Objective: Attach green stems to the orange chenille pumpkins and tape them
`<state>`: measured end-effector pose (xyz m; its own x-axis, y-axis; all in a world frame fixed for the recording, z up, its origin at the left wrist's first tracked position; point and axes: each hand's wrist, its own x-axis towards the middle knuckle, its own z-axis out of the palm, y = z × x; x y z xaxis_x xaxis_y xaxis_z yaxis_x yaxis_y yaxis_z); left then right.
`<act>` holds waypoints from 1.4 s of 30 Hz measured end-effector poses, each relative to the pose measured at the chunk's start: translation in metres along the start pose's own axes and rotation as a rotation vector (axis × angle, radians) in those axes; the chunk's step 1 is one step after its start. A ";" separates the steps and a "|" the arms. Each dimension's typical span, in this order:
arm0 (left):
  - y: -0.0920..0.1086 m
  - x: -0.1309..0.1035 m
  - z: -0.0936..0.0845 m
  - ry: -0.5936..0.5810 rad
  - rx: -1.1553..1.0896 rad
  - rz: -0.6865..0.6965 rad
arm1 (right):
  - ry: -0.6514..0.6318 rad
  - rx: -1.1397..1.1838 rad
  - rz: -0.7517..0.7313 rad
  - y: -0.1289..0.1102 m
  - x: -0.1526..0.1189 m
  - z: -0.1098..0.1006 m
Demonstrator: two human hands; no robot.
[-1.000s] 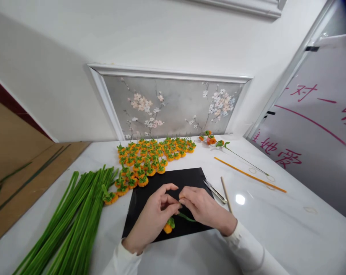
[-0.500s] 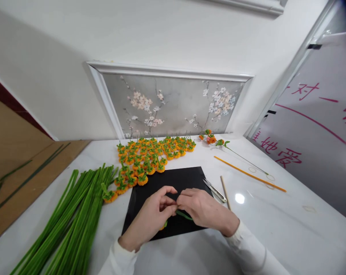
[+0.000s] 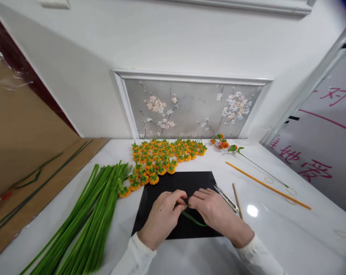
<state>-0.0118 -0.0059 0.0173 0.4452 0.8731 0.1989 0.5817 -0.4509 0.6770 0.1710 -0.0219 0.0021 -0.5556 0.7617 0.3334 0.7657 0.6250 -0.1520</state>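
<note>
My left hand (image 3: 164,217) and my right hand (image 3: 218,211) meet over a black mat (image 3: 187,179), fingertips almost touching. Each is closed in a pinch. Between them is a thin dark green strip (image 3: 194,219), whose loose tail curves down to the right under my right hand. Whatever else sits between the fingertips is hidden by the fingers. Beyond the mat stand several small orange fuzzy flowers (image 3: 154,178) with green bases and stems pointing up.
Long green pipe cleaners (image 3: 89,214) lie in a bundle at left. To the right are scissors (image 3: 226,198), a wooden stick (image 3: 237,200), an orange pipe cleaner (image 3: 267,185) and a stemmed orange flower spray (image 3: 224,144). Cardboard (image 3: 46,183) borders the left side, a wall the back.
The view has turned left, so everything sits further right. My fingertips stay pinched together; more of the green strip's tail shows. The bit of orange under my left hand is now hidden.
</note>
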 end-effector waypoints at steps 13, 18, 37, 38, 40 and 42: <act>0.002 0.000 -0.004 -0.001 0.092 0.121 | 0.107 0.070 -0.034 0.005 -0.001 0.006; 0.000 0.002 -0.004 0.063 0.230 0.242 | 0.109 0.209 0.056 0.007 -0.001 0.004; -0.003 0.004 -0.002 0.062 0.393 0.270 | 0.253 0.035 -0.056 0.007 0.001 0.001; -0.003 0.004 -0.003 0.064 0.390 0.268 | 0.275 0.057 -0.066 0.007 0.001 0.000; -0.003 0.004 -0.003 0.066 0.375 0.269 | 0.302 0.085 -0.070 0.005 0.001 -0.002; -0.003 0.004 -0.004 0.070 0.359 0.270 | 0.309 0.114 -0.062 0.004 0.001 -0.003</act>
<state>-0.0139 -0.0006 0.0188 0.5734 0.7204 0.3901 0.6562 -0.6890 0.3079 0.1746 -0.0190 0.0042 -0.4620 0.6443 0.6094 0.6824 0.6972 -0.2198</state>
